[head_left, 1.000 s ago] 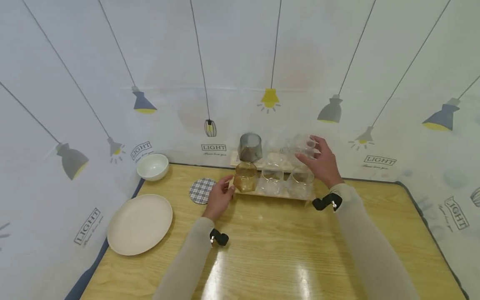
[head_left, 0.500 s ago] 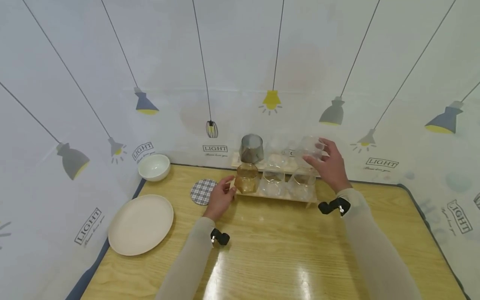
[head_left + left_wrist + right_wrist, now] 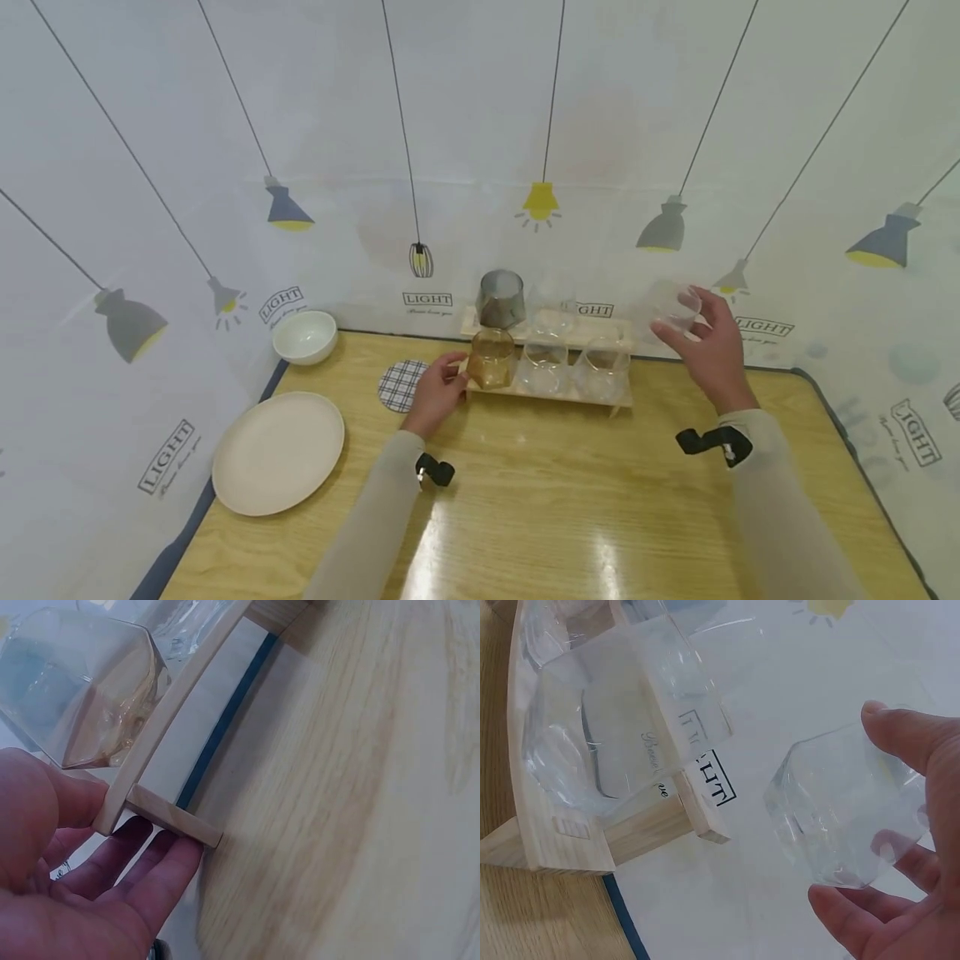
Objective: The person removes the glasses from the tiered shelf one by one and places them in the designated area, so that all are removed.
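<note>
A clear faceted glass (image 3: 832, 806) is held in my right hand (image 3: 711, 354), between thumb and fingers, in the air to the right of a two-tier wooden rack (image 3: 596, 331). My left hand (image 3: 437, 393) grips the rack's left end; in the left wrist view the thumb is at the board's end and the fingers lie against the leg (image 3: 176, 816). On the front tier stand an amber glass (image 3: 492, 360) and two clear glasses, one in the middle (image 3: 544, 367) and one at the right (image 3: 602, 371). The back tier bears a grey glass (image 3: 501, 298) and a clear glass (image 3: 552, 310).
A plaid round coaster (image 3: 401, 385) lies left of the rack, partly behind my left hand. Farther left are a white bowl (image 3: 305, 337) and a beige oval plate (image 3: 279, 454). A printed wall covering (image 3: 480, 167) rises right behind the wooden table (image 3: 555, 492).
My right hand has carried the clear glass away from the right of the back tier, moving rightward beyond the rack's end. My left hand stays on the rack.
</note>
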`<state>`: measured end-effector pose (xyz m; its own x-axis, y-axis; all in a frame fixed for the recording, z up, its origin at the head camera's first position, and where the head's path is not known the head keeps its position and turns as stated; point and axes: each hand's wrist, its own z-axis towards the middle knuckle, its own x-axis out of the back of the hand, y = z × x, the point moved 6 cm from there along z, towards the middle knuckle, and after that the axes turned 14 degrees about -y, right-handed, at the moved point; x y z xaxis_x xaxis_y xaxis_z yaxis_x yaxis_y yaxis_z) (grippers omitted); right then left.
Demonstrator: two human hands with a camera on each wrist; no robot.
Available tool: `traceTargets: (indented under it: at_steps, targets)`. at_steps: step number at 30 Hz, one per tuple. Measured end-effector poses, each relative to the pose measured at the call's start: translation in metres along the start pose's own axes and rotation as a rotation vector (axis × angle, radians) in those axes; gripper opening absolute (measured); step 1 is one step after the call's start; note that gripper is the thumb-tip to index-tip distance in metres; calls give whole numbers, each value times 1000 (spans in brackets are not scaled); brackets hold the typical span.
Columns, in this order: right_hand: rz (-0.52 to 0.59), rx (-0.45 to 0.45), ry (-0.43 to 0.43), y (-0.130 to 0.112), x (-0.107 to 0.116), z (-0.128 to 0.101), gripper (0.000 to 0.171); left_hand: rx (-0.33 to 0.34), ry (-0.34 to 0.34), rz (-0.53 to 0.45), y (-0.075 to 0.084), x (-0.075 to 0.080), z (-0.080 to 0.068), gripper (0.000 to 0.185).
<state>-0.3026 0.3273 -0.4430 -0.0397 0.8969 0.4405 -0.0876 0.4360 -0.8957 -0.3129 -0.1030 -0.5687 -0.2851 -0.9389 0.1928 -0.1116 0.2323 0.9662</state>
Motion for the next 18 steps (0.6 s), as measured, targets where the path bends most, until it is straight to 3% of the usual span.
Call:
traceTargets:
  at_steps: [8,18]
  targets:
    - [-34,29,43,2,8,-37,81,4,-51,-38,-4,-1,3,41]
    - [-8,180,66,-16,-14,-83,76,-29,-81,-8,-5,3,0,43]
